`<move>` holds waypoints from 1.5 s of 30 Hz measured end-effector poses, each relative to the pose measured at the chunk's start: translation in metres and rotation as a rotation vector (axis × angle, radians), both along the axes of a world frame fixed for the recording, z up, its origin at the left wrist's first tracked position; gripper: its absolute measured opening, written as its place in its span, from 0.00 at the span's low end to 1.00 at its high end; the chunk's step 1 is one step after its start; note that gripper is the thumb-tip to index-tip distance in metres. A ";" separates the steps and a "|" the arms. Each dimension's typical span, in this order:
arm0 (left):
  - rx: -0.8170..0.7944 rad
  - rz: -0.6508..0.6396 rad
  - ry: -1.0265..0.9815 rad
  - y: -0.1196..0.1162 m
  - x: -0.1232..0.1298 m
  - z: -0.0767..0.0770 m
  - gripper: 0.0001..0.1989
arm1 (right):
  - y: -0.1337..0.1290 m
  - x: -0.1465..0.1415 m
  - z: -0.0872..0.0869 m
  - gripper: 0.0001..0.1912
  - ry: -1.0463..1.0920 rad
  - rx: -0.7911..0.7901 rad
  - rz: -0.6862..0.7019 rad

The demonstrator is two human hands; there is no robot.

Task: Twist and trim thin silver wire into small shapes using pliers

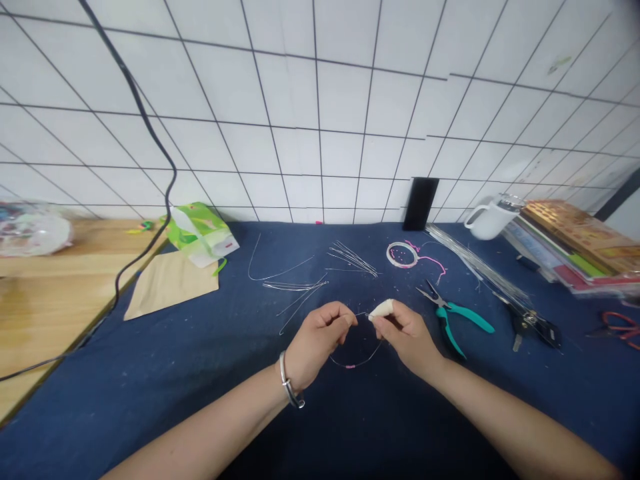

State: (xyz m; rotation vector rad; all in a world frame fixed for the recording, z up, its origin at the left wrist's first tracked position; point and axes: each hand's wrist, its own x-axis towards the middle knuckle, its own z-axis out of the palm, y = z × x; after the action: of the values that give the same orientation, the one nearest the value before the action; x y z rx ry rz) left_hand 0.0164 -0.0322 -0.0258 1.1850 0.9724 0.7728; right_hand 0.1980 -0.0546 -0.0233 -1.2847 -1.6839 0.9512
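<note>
My left hand (323,337) and my right hand (405,333) face each other above the dark blue cloth, each pinching a thin metal wire (370,357). The wire hangs between them in a curved loop, with a short pink section (351,367), perhaps beads, at its lowest part. A white wrap (383,308) covers one finger of the right hand, and the wire ends meet close to its tip. Right of that hand, pliers with teal handles (453,317) lie with their jaws apart. Loose wire lengths (353,259) are spread beyond the hands.
A round shallow dish (402,255) holds small pink bits, with pink cord beside it. At the right are a wire bundle (480,263), keys (520,330), red-handled scissors (620,327), a white mug (493,217) and stacked books (590,240). A black cable (150,127) hangs at the left.
</note>
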 end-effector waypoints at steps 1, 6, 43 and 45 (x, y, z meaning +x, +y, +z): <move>-0.008 0.000 -0.002 0.000 0.000 0.000 0.08 | -0.001 0.000 0.001 0.05 -0.011 0.006 0.006; -0.040 -0.026 -0.040 -0.001 0.003 0.001 0.07 | -0.002 -0.001 0.001 0.04 -0.094 0.052 0.006; -0.207 0.015 -0.231 0.008 0.000 -0.024 0.11 | -0.046 0.123 -0.033 0.24 -1.204 0.128 -0.274; -0.209 0.002 -0.245 0.009 -0.001 -0.023 0.11 | -0.044 0.111 -0.024 0.23 -1.033 0.128 -0.209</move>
State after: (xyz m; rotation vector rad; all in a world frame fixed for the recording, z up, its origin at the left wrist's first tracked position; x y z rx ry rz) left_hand 0.0157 -0.0232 -0.0485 0.8866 0.8286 0.7774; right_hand 0.3085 -0.0987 -0.0474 -1.9836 -2.2140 -0.0190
